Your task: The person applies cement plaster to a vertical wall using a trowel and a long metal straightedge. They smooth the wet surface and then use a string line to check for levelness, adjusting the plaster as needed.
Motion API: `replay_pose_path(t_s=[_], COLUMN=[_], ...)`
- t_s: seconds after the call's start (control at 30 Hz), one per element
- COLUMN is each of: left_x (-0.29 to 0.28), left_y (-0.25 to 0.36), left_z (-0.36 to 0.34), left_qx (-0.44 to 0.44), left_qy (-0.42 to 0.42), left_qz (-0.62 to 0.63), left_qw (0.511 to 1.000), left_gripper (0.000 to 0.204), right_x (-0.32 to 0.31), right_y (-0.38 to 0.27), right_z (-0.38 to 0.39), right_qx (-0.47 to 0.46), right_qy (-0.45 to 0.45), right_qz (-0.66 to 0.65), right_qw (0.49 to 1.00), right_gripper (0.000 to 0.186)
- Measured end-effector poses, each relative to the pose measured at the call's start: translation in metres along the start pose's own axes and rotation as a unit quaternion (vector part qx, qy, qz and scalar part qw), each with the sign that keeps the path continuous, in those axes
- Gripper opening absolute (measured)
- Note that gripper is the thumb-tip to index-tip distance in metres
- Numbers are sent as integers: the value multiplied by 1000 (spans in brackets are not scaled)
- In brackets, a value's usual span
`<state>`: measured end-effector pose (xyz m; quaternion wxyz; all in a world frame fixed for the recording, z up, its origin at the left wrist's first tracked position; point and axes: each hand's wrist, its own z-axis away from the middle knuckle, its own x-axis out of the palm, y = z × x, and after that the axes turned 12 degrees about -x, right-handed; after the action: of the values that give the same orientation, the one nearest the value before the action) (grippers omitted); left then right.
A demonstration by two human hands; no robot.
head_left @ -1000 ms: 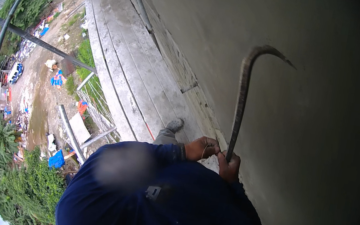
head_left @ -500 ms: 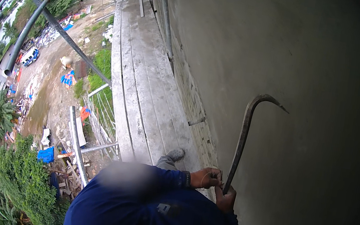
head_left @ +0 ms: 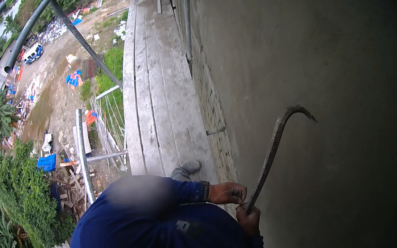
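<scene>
My left hand [head_left: 229,194] is pinched on a thin strand, perhaps wire or string, which loops across its fingers; the strand's exact shape is hard to make out. Just right of it, my right hand [head_left: 248,219] grips the lower end of a dark metal pry bar [head_left: 272,150]. The bar stands tilted, its hooked top pointing right in front of a grey plastered wall [head_left: 354,75]. Both hands are close together in front of my dark blue sleeves.
A grey plank walkway [head_left: 150,101] runs along the wall, with my shoe [head_left: 191,167] on it. Scaffold pipes [head_left: 62,21] frame the left side. Far below lie debris, blue sheeting [head_left: 46,162], a white-and-blue vehicle [head_left: 32,53] and trees [head_left: 5,177].
Since a second ago the view has shifted, so my hands and the bar sit lower in the picture. The bar's hook has dropped. Both hands keep their hold.
</scene>
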<state>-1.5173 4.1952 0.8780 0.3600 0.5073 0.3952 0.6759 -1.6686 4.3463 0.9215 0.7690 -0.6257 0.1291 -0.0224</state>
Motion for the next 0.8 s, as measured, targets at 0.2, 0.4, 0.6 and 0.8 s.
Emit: replay_pose_path(t_s=[0.2, 0.4, 0.6, 0.8], left_x=[-1, -5, -16, -5], left_y=[1, -10, -22, -5], left_z=[5, 1, -4, 4], left_qx=[-112, -36, -63, -9], left_qy=[109, 59, -33, 43], left_qz=[-188, -93, 13, -76], left_qw=[970, 993, 997, 996], left_gripper=[16, 14, 5, 8], right_x=[6, 10, 8, 8], right_y=[16, 0, 1, 17], right_z=[0, -3, -1, 1], right_qx=[-19, 1, 18, 11], right_qy=[51, 43, -9, 22], right_qz=[46, 48, -17, -1], right_qw=[997, 998, 1000, 1000], right_gripper=[31, 33, 24, 24])
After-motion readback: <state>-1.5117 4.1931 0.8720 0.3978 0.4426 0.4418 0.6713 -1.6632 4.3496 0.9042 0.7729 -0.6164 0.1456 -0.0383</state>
